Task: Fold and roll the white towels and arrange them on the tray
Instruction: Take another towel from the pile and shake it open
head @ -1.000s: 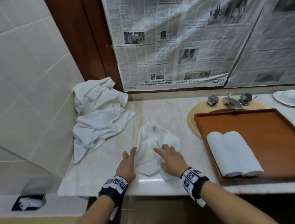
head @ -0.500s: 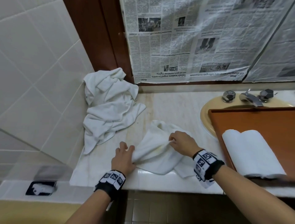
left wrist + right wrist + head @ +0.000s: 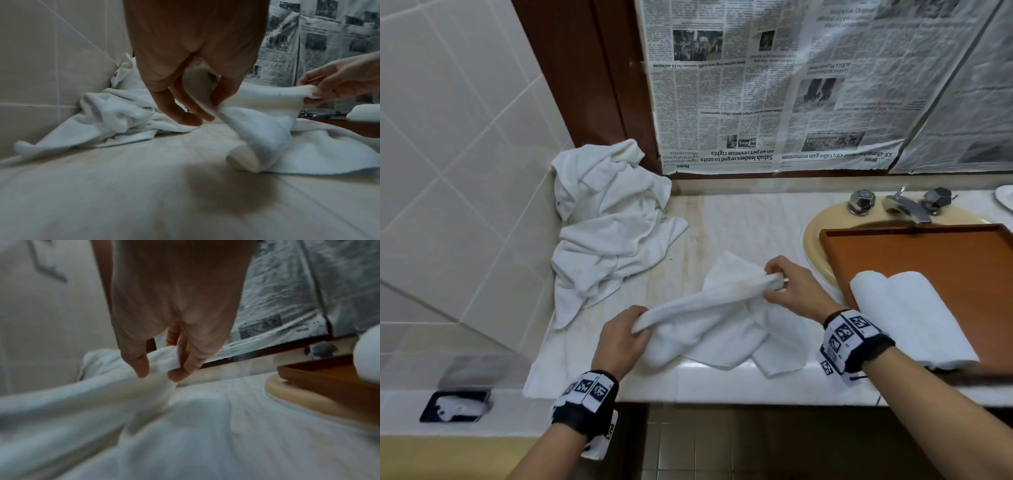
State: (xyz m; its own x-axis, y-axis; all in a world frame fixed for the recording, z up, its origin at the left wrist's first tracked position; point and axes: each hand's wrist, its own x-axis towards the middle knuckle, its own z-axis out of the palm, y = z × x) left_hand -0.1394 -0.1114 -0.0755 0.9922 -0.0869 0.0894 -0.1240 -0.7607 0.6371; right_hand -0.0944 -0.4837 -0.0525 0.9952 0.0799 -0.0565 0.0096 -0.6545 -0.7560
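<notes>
White terry towel [image 3: 709, 308], soft and crumpled, pinched at opposite corners by left hand [image 3: 619, 339] and right hand [image 3: 796, 287], its slack pooled on marble counter [image 3: 739, 222] beneath both hands.

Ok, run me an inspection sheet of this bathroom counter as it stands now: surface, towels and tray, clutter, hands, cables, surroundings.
Surface: pale marble counter with faint yellowish streaks.
Job's things: one white towel stretched between both hands, its lower part draped on the counter; two rolled towels lie side by side on the wooden tray, which sits over the basin; unfolded towel heap in the left corner.
Clutter: white dish at far right edge.
Hands: left hand grips one towel end; right hand pinches the other end.
Cables: nothing seen.
Surroundings: tiled wall, newspaper covering the back wall, tap.
</notes>
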